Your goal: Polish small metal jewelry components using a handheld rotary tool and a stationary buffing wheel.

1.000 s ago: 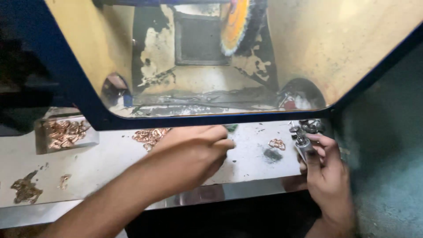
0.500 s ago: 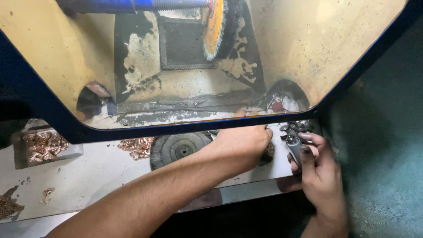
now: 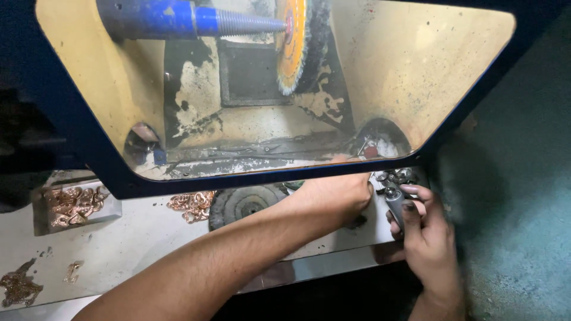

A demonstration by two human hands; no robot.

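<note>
Grimy and dust-caked, the table point(image 3: 137, 244) runs pale and scuffed along the near edge of a polishing station, with a dark blue frame point(image 3: 89, 148) fencing a yellowed hood behind it. Inside the hood a blue spindle point(image 3: 178, 19) tapers to a threaded point carrying an orange-faced buffing wheel point(image 3: 295, 44), set far and high, probably so that dust is thrown back into the stained enclosure.

The left hand point(image 3: 333, 193) reaches across from the near left to the right end of the table, just under the frame's lower rail; its fingers curl down and away from view, so whether its grip is pressed together or spread cannot be told. It lies just beside a cluster of small silvery metal pieces point(image 3: 397, 176) at the far right of the table. The right hand point(image 3: 425, 232) comes up from the near right, its grip pinching a small grey metal piece point(image 3: 395, 202) between thumb and fingers, held close to that cluster, seemingly to keep it within easy reach of the pile.

A dark ribbed spare wheel point(image 3: 244, 203) lies flat behind the left forearm. Copper-coloured pieces point(image 3: 191, 203) sit in a heap left of it, more fill a shallow tray point(image 3: 74, 205) at far left, and scraps point(image 3: 18, 288) lie at the near left corner
</note>
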